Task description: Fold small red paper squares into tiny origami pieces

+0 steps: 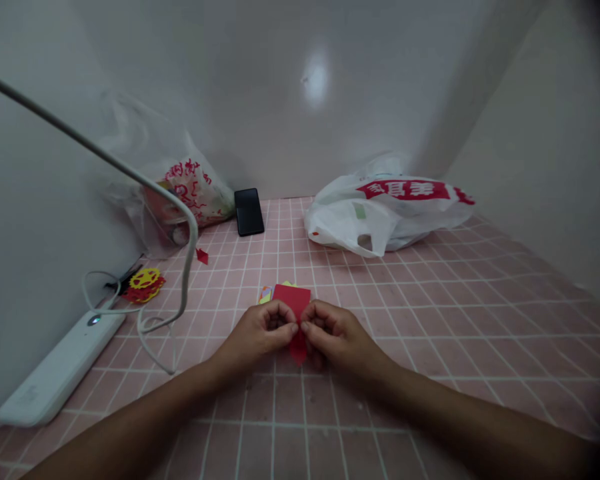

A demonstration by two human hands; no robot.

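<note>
Both hands pinch a small piece of red paper (299,350), whose pointed lower end hangs down between them. My left hand (265,327) holds it from the left, thumb and forefinger pressed together. From the right, my right hand (337,328) grips it the same way, and the fingertips of the two hands nearly meet. Just beyond them lies a flat red sheet of paper (291,293), with yellow and patterned pieces (265,294) showing at its edges. My fingers hide part of the held paper, so its folds are unclear.
A white power bank (60,367) with a looping cable (187,267) lies left, near yellow and red cut-outs (145,283). Farther back are a red scrap (203,256), a clear plastic bag (205,193), a black phone (249,212) and a white bag (390,217) before the wall.
</note>
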